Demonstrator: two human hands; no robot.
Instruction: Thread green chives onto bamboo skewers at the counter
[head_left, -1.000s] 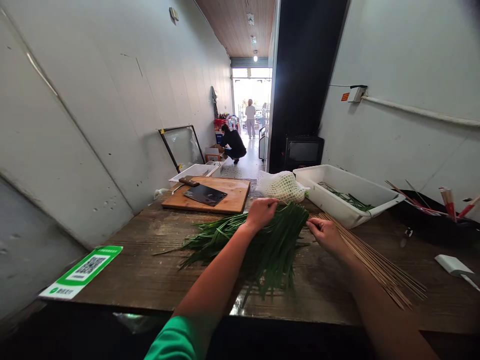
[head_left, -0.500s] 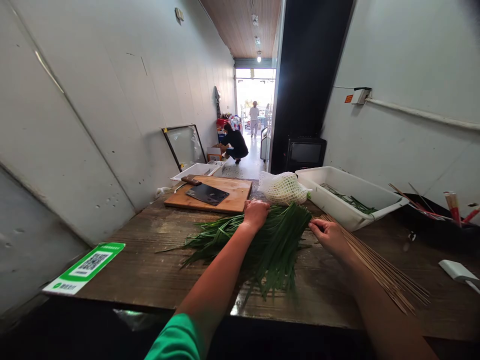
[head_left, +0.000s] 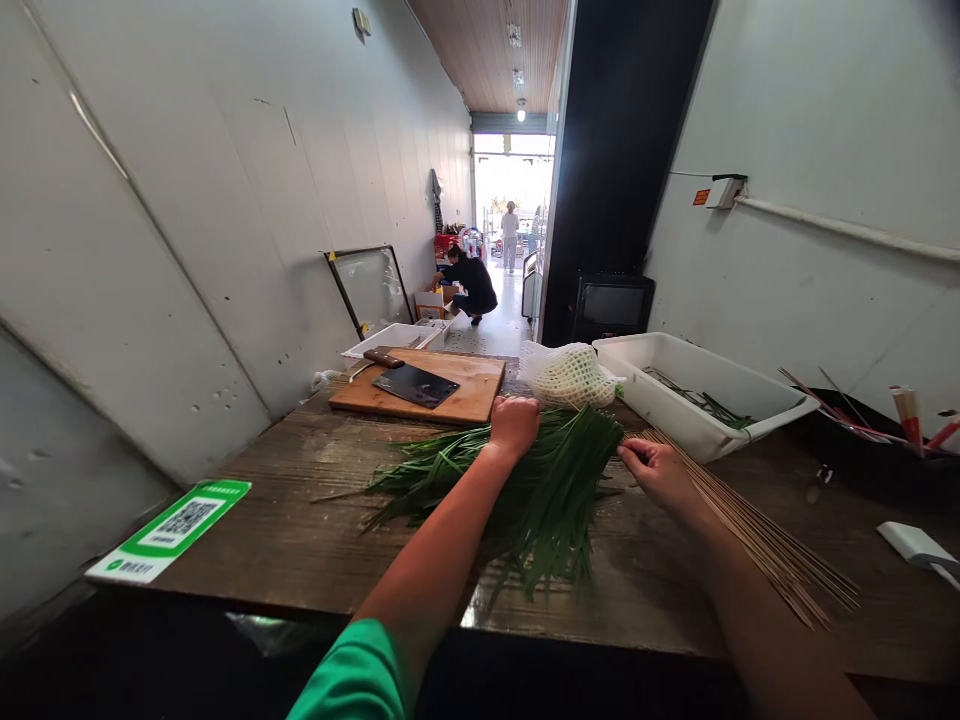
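A thick heap of long green garlic chives (head_left: 562,490) lies across the wooden table, its leaves hanging toward the front edge. My left hand (head_left: 515,425) is closed in a fist over the far side of the heap, on the chives; its fingertips are hidden. At the right end of the heap, my right hand (head_left: 654,472) pinches thumb and finger together against the chives' edge. What lies between those fingers is too small to tell. Thin bamboo skewers (head_left: 757,530) are spread beside and partly beneath my right hand and forearm.
A cleaver (head_left: 416,384) rests on a cutting board (head_left: 480,380) behind the chives. Net-wrapped produce (head_left: 568,374) and a white tub (head_left: 697,400) with some greens stand behind my right hand. A green QR card (head_left: 180,528) lies left. A person (head_left: 472,285) crouches far back.
Both hands stay nearly in place, the left fist turning slightly. In the background, the crouching person's arm has moved over a box.
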